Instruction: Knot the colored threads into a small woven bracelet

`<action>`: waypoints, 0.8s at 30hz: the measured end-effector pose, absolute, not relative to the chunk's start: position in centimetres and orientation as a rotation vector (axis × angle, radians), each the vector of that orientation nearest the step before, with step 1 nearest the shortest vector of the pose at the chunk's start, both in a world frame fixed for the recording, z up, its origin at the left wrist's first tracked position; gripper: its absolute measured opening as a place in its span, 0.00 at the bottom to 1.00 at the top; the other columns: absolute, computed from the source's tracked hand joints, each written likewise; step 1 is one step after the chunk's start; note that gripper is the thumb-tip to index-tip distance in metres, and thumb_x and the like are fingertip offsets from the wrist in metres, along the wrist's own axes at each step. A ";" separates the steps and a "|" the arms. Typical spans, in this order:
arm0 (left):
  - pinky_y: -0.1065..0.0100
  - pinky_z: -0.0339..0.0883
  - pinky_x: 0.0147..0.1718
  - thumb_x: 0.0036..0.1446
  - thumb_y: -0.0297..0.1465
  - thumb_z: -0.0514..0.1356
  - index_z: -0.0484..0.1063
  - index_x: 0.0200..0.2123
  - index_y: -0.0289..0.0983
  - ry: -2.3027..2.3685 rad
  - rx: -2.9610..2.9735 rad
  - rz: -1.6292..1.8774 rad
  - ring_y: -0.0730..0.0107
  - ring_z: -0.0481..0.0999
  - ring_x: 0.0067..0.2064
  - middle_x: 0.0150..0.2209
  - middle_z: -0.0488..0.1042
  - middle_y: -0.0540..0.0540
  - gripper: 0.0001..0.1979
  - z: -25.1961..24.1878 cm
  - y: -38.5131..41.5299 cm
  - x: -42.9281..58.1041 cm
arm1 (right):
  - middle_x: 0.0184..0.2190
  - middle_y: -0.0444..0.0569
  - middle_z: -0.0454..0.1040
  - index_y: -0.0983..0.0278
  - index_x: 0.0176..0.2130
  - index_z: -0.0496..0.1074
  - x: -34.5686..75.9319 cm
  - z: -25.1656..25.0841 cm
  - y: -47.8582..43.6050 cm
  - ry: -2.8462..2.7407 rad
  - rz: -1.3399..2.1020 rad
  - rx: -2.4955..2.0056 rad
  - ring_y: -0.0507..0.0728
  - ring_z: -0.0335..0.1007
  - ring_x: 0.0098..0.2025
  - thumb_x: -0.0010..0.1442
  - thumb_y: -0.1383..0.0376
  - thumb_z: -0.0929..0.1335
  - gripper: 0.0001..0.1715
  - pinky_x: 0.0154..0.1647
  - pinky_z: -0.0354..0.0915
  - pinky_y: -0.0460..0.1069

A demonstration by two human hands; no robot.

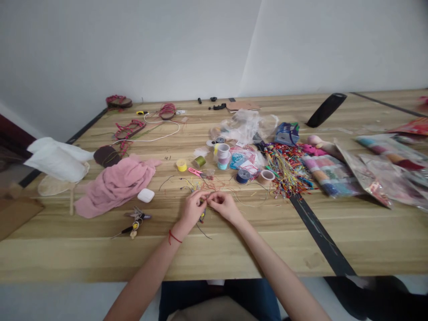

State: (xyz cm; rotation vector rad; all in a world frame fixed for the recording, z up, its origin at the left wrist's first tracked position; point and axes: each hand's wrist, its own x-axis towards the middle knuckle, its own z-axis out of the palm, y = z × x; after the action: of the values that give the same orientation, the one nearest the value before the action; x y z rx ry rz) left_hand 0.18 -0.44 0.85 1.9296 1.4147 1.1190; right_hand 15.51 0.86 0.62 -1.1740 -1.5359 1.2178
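Note:
My left hand and my right hand meet at the middle of the table, both with fingers pinched. A small braided cord piece with yellow and dark strands hangs below the left fingers. Whatever sits between the right fingertips is too small to make out. Loose cords in red and yellow lie just beyond the hands. Close by are pink-handled scissors, a yellow thread spool, a green spool and a dark blue spool.
Left are a pink cloth, a white case and keys. Right lie a heap of colourful knotted cords and plastic-wrapped packs. A black upright object stands behind; plastic bags lie at the centre back.

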 end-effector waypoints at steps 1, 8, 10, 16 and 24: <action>0.77 0.58 0.24 0.51 0.16 0.59 0.77 0.42 0.37 1.411 1.930 1.122 0.81 0.59 0.22 0.32 0.72 0.52 0.17 0.8 -0.4 0.2 | 0.18 0.42 0.68 0.66 0.26 0.74 15.6 0.7 0.9 -1.539 1.230 -1.174 0.49 0.54 0.20 0.49 0.61 0.69 0.10 0.23 0.51 0.45; 0.78 0.57 0.23 0.52 0.17 0.60 0.77 0.42 0.37 1.388 1.928 1.140 0.82 0.58 0.22 0.33 0.74 0.51 0.16 0.5 -0.4 0.1 | 0.20 0.43 0.70 0.66 0.25 0.74 16.1 0.6 1.4 -1.559 1.352 -1.141 0.49 0.57 0.22 0.48 0.60 0.69 0.10 0.24 0.54 0.45; 0.78 0.57 0.23 0.52 0.16 0.60 0.77 0.42 0.37 1.382 1.930 1.134 0.82 0.58 0.21 0.34 0.74 0.51 0.17 0.6 -0.5 0.1 | 0.20 0.43 0.71 0.66 0.25 0.74 16.3 0.7 1.5 -1.553 1.395 -1.131 0.49 0.58 0.22 0.47 0.60 0.70 0.11 0.25 0.54 0.45; 0.79 0.57 0.22 0.51 0.15 0.59 0.77 0.41 0.37 1.368 1.913 1.139 0.82 0.58 0.22 0.33 0.73 0.51 0.17 0.9 -0.5 0.2 | 0.22 0.45 0.74 0.66 0.25 0.75 16.6 1.1 1.8 -1.518 1.549 -1.099 0.50 0.62 0.24 0.44 0.61 0.71 0.09 0.27 0.57 0.45; 0.78 0.57 0.23 0.52 0.16 0.59 0.77 0.42 0.38 1.323 1.928 1.160 0.82 0.58 0.22 0.34 0.73 0.51 0.17 0.8 -0.5 0.3 | 0.23 0.45 0.74 0.67 0.27 0.76 16.5 0.6 2.0 -1.447 1.524 -1.167 0.50 0.63 0.25 0.46 0.57 0.72 0.14 0.30 0.58 0.47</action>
State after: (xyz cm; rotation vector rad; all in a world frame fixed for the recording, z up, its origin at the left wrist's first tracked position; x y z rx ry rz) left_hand 0.28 -0.52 0.79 1.9284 1.3227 1.1597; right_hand 16.50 1.98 0.56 -1.1669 -1.4473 1.5244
